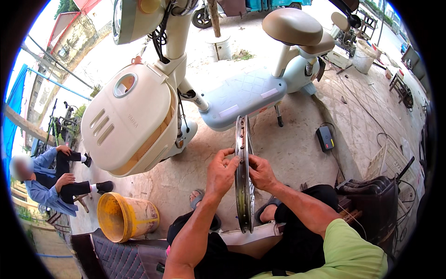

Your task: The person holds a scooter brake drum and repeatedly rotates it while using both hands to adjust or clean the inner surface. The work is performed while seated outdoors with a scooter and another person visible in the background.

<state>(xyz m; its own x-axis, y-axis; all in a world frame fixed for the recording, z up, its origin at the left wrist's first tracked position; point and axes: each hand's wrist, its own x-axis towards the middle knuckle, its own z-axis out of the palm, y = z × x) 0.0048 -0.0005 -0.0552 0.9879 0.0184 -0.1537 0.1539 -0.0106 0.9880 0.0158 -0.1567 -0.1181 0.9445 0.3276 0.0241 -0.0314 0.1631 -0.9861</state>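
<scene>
Upright between my knees stands a bare metal wheel rim [242, 197], seen nearly edge-on, with small holes along its inner channel. My left hand [221, 173] is closed on its left side, thumb and fingertips at the channel near a hole. Something small may be between those fingers, but I cannot make it out. From the other side my right hand [261, 173] grips the rim, its fingers partly hidden behind the edge. Just beyond the rim is a pale electric scooter [246, 100] with a light-blue footboard and a cream front box [127, 121].
A yellow bucket [127, 217] lies tipped at my left. A person [53, 179] in a blue shirt sits farther left. On the ground to the right are a black charger box [324, 138] with a cable and a white plastic crate [388, 162]. A dark seat [371, 202] is by my right knee.
</scene>
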